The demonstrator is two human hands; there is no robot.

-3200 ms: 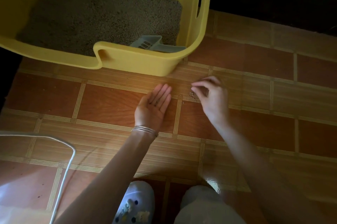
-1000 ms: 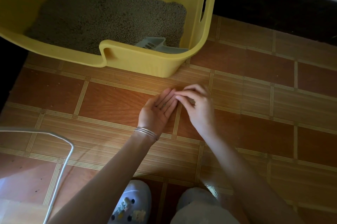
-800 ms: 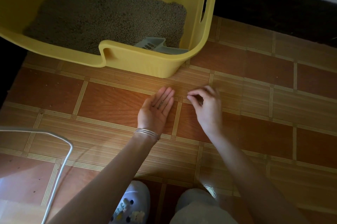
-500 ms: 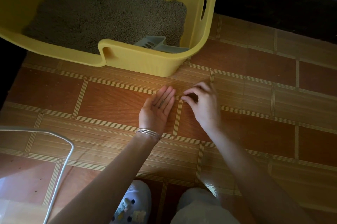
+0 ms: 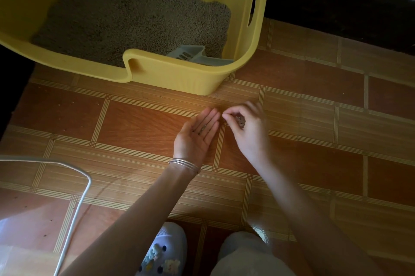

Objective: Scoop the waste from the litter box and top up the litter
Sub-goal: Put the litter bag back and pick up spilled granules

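A yellow litter box (image 5: 184, 78) stands at the top left on the tiled floor, filled with grey-brown litter (image 5: 125, 19). A pale grey scoop (image 5: 190, 55) lies inside at its near right corner. My left hand (image 5: 195, 136) rests palm up on the floor in front of the box, fingers flat, with several spilled litter grains (image 5: 203, 129) lying on it. My right hand (image 5: 249, 127) hovers just to its right, thumb and fingertips pinched together beside the left fingertips. Whether the pinch holds a grain is too small to tell.
A clear plastic bag on a white wire frame (image 5: 74, 215) stands at the lower left. My white clog (image 5: 164, 251) and knee (image 5: 247, 257) are at the bottom. A dark band (image 5: 336, 6) runs along the wall at the top right. Tiny grains dot the floor at the left.
My right hand has gone back and forth between the floor to the right and my left palm, and is again pinched beside the left fingertips. The left hand has stayed palm up.
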